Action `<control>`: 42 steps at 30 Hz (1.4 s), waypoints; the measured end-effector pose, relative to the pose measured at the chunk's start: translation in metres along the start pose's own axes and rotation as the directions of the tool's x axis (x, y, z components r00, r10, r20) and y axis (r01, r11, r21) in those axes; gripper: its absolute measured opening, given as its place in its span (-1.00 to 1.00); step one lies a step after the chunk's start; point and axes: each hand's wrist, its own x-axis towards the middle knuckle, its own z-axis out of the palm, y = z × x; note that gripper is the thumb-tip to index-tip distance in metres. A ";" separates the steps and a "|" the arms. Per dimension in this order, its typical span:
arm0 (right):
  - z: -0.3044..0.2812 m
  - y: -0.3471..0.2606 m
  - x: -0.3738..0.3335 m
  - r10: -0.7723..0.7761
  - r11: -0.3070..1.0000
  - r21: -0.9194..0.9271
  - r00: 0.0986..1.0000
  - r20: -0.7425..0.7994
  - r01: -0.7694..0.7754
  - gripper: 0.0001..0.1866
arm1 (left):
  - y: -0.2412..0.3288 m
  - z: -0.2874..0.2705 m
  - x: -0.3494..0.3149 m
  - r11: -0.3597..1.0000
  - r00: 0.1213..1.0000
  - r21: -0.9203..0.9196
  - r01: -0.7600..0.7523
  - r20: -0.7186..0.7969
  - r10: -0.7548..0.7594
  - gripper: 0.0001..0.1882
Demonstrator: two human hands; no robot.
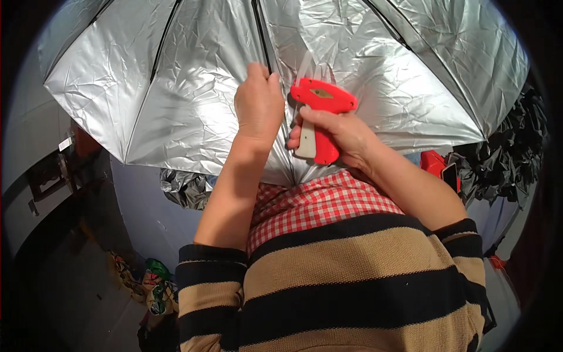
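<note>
Two hands, head view: left hand (258, 107) curled at a slender black metal rib (260, 26), its hold impossible to tell; right hand (335, 130) wrapped around a red-and-white plastic tagging gun (322, 95), before the canopy.
Umbrella: open silver fabric canopy (202, 111), partly hiding crumpled black plastic (505, 164) at right.
Waist: red-and-white checked cloth (325, 200).

**Both hands forward, right gripping**

Left hand (258, 107): back up, fingers bent, hold unclear. Right hand (337, 130): fingers curled in, thumb on top pointing left. Left forearm (230, 190) angles steeply ahead, right forearm (415, 183) slants inward; both bare.
</note>
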 end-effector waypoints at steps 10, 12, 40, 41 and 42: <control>-0.008 -0.010 0.022 0.068 0.997 -0.027 0.989 0.128 -0.065 -0.71 | -0.016 -0.003 -0.020 0.633 0.955 -0.719 0.288 0.170 -0.241 -0.84; -0.008 -0.008 0.023 0.079 0.996 -0.056 0.987 0.139 -0.072 -0.71 | -0.015 -0.003 -0.020 0.633 0.955 -0.718 0.290 0.172 -0.243 -0.85; 0.008 -0.016 0.028 0.083 0.962 -0.266 0.995 0.055 -0.065 -0.74 | -0.019 -0.017 -0.024 0.716 0.972 -0.658 0.232 0.143 -0.184 -0.84; 0.004 -0.023 0.023 0.048 0.969 -0.246 0.998 0.051 -0.034 -0.73 | -0.023 -0.012 -0.022 0.721 0.969 -0.647 0.248 0.154 -0.195 -0.82; 0.008 -0.030 0.016 0.022 0.974 -0.225 0.998 0.062 -0.008 -0.72 | -0.028 -0.020 -0.017 0.818 0.973 -0.528 0.228 0.100 -0.206 -0.78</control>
